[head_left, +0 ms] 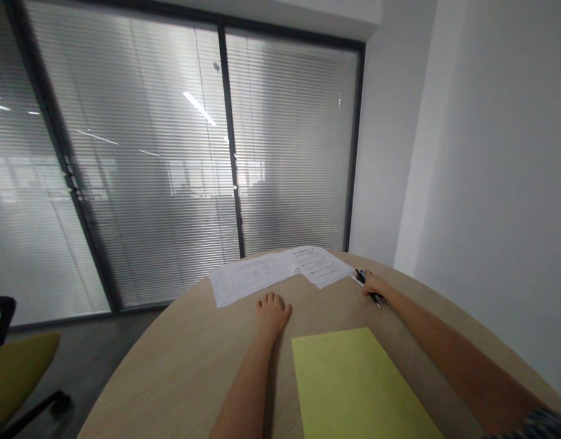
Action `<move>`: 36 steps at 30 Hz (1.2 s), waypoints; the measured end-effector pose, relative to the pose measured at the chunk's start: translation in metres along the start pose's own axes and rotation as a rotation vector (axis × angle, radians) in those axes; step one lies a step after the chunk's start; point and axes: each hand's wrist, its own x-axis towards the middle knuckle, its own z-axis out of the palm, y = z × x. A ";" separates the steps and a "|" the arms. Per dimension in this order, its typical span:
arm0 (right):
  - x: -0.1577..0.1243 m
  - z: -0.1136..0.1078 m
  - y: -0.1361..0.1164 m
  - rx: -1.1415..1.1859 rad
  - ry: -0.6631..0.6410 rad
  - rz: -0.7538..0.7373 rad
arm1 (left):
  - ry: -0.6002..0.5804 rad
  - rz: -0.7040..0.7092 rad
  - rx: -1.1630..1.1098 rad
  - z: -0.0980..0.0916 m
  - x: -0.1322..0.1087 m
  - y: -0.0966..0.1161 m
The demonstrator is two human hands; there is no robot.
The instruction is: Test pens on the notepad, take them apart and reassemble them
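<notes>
My left hand (273, 312) rests palm down on the wooden table (193, 366), its thumb apart from the fingers and nothing in it. Just beyond it lie white printed sheets (248, 278), with another printed sheet (321, 266) overlapping them on the right. Over on the right side, my right hand (374, 284) is closed around several pens (379, 300), whose ends stick out on both sides of the fingers. A yellow sheet of paper (349, 384) lies flat between my forearms, close to me.
The table has a curved edge. At the lower left stands a chair with a yellow-green seat (22, 366) and a black armrest. Behind the table is a glass partition with blinds (289, 146), and a white wall (491, 183) rises on the right.
</notes>
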 end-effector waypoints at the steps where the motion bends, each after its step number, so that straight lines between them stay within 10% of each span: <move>1: -0.002 -0.001 0.001 -0.006 -0.009 -0.003 | -0.001 -0.001 0.001 0.000 0.000 0.000; 25: -0.136 -0.024 0.026 0.188 -0.177 -0.394 | 0.019 0.003 -0.039 -0.006 -0.002 0.000; 36: -0.223 -0.035 -0.002 0.326 -0.259 -0.668 | 0.000 0.130 -0.142 -0.091 -0.009 0.051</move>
